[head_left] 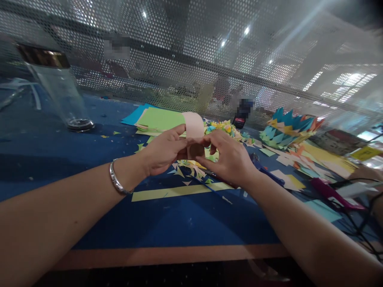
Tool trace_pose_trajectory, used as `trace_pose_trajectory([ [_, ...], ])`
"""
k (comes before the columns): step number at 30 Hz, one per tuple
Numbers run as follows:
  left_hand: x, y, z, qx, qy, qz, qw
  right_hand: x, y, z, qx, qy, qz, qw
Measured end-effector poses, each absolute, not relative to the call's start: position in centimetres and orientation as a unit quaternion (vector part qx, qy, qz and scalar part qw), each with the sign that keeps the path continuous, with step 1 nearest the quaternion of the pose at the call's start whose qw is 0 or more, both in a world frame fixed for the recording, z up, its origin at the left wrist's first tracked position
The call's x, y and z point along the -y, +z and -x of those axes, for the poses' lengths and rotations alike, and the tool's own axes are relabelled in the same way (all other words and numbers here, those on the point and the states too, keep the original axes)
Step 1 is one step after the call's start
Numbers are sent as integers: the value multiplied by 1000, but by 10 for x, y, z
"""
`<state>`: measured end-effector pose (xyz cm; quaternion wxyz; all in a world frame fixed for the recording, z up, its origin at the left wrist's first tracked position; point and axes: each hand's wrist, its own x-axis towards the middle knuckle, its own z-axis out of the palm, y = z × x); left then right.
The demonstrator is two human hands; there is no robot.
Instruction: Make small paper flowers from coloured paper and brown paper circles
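Note:
A pale pink paper strip [194, 124], bent into a curve, is held up between my two hands over the table. My left hand [163, 153], with a silver bangle at its wrist, pinches the strip's left side. On the right side, the thumb and fingers of my right hand [229, 155] close on the strip's lower part. Beneath the hands lie small paper scraps [193, 169] and a long yellow-green paper strip [179, 192]. A thin blue stick [214, 191] crosses that strip.
Green paper sheets [161, 118] lie behind my left hand, near a heap of cut scraps [226, 129]. Folded paper crowns [289, 127] stand at the back right. A glass bottle [60, 91] stands at the left. A magenta device [335, 195] and cables lie at the right.

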<state>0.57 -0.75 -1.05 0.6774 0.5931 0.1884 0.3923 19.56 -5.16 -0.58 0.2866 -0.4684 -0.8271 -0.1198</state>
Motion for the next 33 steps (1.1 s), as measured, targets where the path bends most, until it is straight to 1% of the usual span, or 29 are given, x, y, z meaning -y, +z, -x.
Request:
trace_pose_trajectory([
  [7, 7, -11, -4, -202, 379, -570, 700, 53, -6, -195, 829, -117, 468, 282],
  [18, 6, -14, -5, -195, 401, -610, 655, 54, -4, -194, 834, -96, 465, 282],
  [22, 6, -12, -7, -194, 424, -627, 624, 55, -2, -194, 823, -73, 470, 310],
  [28, 12, -4, -7, -181, 466, -614, 611, 50, 0, -196, 756, 41, 505, 415],
  [31, 14, -4, -7, -163, 472, -621, 604, 46, -3, -199, 755, 101, 492, 421],
  [33, 15, -5, -8, -156, 472, -626, 600, 45, -4, -199, 760, 113, 480, 422],
])
